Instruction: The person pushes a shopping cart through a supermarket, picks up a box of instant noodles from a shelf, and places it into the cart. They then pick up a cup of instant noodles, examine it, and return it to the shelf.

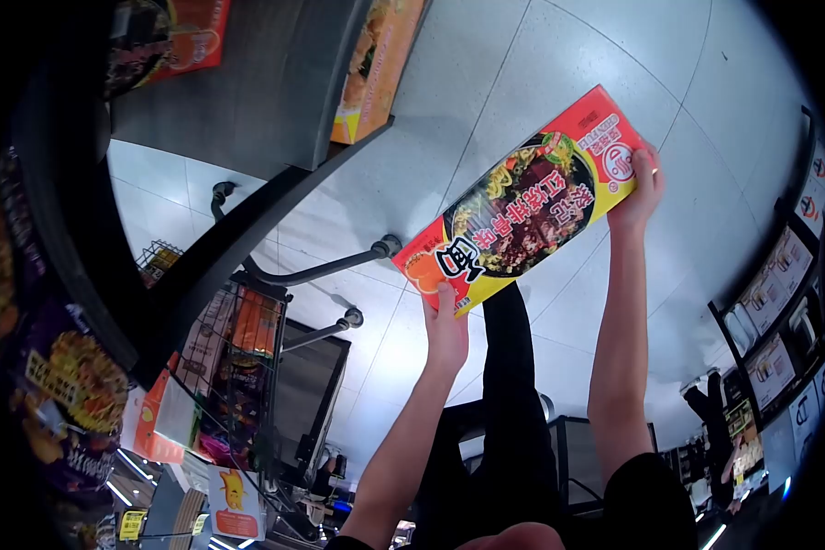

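A long red and yellow food box [532,197], with a picture of a dark noodle dish and Chinese lettering, is held out over the floor, tilted up to the right. My left hand [447,332] grips its lower left end, the thumb on the front face. At the upper right end my right hand [643,194] is closed round the edge. The fingers behind the box are hidden.
Dark shelving [238,101] at the upper left bears an orange box [368,69] and a red package [188,37]. Purple packets [73,376] lie far left, near a wire rack [247,367]. Tiled floor [697,165] spreads beyond. Another person [713,431] stands far right beside a display [770,293].
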Action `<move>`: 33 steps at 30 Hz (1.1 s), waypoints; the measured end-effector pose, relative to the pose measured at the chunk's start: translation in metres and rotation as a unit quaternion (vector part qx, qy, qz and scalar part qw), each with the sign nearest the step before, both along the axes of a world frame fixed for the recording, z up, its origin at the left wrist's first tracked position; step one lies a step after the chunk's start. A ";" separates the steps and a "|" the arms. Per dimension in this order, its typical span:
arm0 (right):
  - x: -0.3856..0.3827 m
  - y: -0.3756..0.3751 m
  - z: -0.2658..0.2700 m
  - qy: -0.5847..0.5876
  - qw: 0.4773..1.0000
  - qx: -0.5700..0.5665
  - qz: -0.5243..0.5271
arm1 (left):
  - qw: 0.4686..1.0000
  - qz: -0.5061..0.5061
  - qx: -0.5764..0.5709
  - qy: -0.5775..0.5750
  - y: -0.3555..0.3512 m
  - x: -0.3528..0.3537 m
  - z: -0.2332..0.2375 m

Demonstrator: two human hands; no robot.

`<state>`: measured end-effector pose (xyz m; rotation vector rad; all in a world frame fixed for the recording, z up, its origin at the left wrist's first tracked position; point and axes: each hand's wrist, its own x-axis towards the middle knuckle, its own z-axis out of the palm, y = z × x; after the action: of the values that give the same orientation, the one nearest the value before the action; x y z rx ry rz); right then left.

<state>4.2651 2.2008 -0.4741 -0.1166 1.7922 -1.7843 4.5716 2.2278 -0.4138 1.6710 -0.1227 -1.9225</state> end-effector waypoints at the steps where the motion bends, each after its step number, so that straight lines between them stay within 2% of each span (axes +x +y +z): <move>1: 0.010 0.014 -0.012 -0.001 1.000 0.008 0.001 | 0.999 -0.009 0.032 0.011 0.006 0.008 -0.012; 5: 0.041 0.062 -0.043 -0.017 0.997 0.067 -0.042 | 0.995 -0.011 0.098 -0.006 0.033 0.033 -0.040; 9: 0.058 0.083 -0.047 -0.031 0.994 0.080 -0.064 | 0.996 -0.008 0.090 -0.024 0.048 0.042 -0.033; 15: 0.076 0.074 0.013 0.011 0.999 0.000 -0.053 | 0.998 0.028 0.047 -0.008 0.069 0.061 0.011; 18: 0.086 0.075 0.068 0.020 0.998 -0.038 -0.056 | 1.000 0.025 0.002 0.011 0.083 0.073 0.057; 21: 0.110 0.080 0.144 0.037 0.993 -0.104 -0.039 | 0.999 0.023 -0.025 0.030 0.103 0.099 0.121; 26: 0.181 0.116 0.313 0.150 0.972 -0.165 0.081 | 0.987 0.025 -0.120 0.105 0.176 0.178 0.240; 29: 0.222 0.130 0.402 0.186 0.950 -0.206 0.142 | 0.970 0.074 -0.186 0.135 0.219 0.214 0.332; 33: 0.267 0.145 0.503 0.169 0.914 -0.318 0.185 | 0.948 0.066 -0.290 0.115 0.277 0.245 0.416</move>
<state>4.5323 2.3454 0.0292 -1.0081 1.2020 -2.0634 4.8163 2.5052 0.0021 1.0331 -0.4278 -1.7395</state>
